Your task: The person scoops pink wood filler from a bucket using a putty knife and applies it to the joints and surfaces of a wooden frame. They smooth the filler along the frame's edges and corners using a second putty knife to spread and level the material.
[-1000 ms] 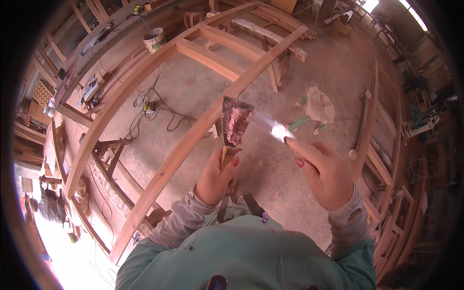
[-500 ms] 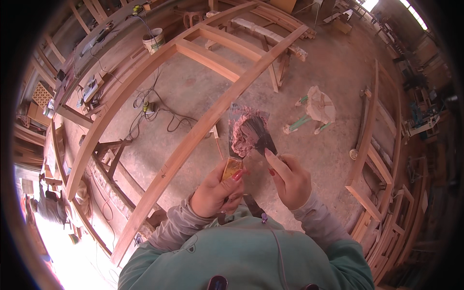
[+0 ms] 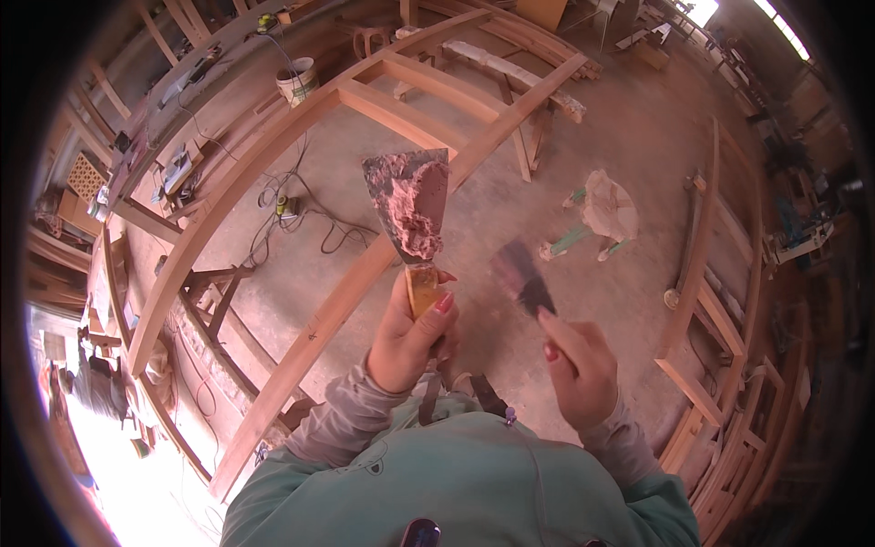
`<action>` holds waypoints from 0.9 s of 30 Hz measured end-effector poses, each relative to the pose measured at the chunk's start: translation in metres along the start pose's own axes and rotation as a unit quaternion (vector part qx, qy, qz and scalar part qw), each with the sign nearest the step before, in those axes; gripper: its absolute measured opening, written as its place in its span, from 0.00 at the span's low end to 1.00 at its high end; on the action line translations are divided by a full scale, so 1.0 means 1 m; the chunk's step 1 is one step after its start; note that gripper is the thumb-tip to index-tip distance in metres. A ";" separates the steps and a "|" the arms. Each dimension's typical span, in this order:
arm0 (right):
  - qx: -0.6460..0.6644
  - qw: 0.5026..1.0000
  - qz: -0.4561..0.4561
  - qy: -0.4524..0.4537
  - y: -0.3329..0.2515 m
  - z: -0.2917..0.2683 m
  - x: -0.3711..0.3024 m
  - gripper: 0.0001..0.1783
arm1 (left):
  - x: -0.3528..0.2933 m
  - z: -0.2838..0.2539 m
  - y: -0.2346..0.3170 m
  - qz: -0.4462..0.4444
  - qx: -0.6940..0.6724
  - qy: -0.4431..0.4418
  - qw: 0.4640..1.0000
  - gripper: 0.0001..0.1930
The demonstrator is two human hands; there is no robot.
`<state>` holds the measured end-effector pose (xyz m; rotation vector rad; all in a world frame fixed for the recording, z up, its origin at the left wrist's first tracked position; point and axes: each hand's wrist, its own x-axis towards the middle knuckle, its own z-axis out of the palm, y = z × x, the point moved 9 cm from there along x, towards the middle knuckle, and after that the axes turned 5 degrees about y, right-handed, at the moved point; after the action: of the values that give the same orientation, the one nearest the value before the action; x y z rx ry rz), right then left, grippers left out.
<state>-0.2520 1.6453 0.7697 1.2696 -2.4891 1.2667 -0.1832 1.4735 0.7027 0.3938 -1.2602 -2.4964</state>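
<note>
My left hand [image 3: 415, 326] is closed round the yellowish handle of a wide putty knife [image 3: 377, 182], blade pointing up and away from me. A thick lump of pink putty [image 3: 419, 208] sits on that blade. To the right, my right hand [image 3: 583, 369] grips a second putty knife [image 3: 536, 294] with a dark blade, smeared by motion. The two blades are apart. Just beyond my left hand runs a long wooden beam [image 3: 351, 287], part of a large wooden frame.
Crosspieces [image 3: 410, 114] join the frame's beams at the far side. A small stool [image 3: 606, 208] with green legs stands right of centre. Cables and a green power tool [image 3: 287, 206] lie on the floor to the left. A white bucket [image 3: 296, 84] stands far left; another wooden frame [image 3: 697, 264] is at right.
The two putty knives have come apart. My left hand has lifted its putty-loaded knife up and left; my right hand has drawn its knife right and nearer to me.
</note>
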 end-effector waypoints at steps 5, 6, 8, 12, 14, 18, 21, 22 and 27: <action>0.054 0.997 -0.019 -0.060 -0.026 0.011 0.005 0.23 | 0.004 0.006 -0.003 0.113 0.118 -0.017 0.986 0.20; 0.049 0.997 -0.024 -0.059 -0.027 0.012 0.006 0.23 | 0.004 0.006 -0.005 0.122 0.130 -0.014 0.984 0.20; 0.044 0.997 -0.037 -0.059 -0.028 0.012 0.008 0.23 | 0.005 0.007 -0.008 0.127 0.141 -0.018 0.982 0.21; 0.058 0.996 -0.032 -0.063 -0.023 0.016 0.011 0.22 | 0.005 0.006 -0.012 0.136 0.168 0.005 0.976 0.21; 0.070 0.996 -0.029 -0.054 -0.021 0.018 0.012 0.23 | 0.006 0.005 -0.010 0.159 0.211 0.014 0.964 0.21; 0.082 0.995 -0.050 -0.031 -0.015 0.024 0.011 0.23 | 0.010 0.000 -0.014 0.146 0.241 0.017 0.959 0.20; 0.091 0.994 -0.048 -0.023 -0.005 0.031 0.007 0.23 | 0.008 -0.005 -0.017 0.131 0.231 0.042 0.963 0.18; 0.104 0.993 -0.048 -0.022 -0.003 0.034 0.006 0.23 | 0.007 -0.006 -0.018 0.131 0.225 0.052 0.964 0.18; 0.129 0.991 -0.020 -0.014 0.002 0.047 0.000 0.22 | 0.006 -0.008 -0.033 0.103 0.175 0.077 0.976 0.17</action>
<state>-0.2404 1.6128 0.7371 1.3904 -2.3626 1.6129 -0.1903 1.4838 0.6702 0.4984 -1.5898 -2.0317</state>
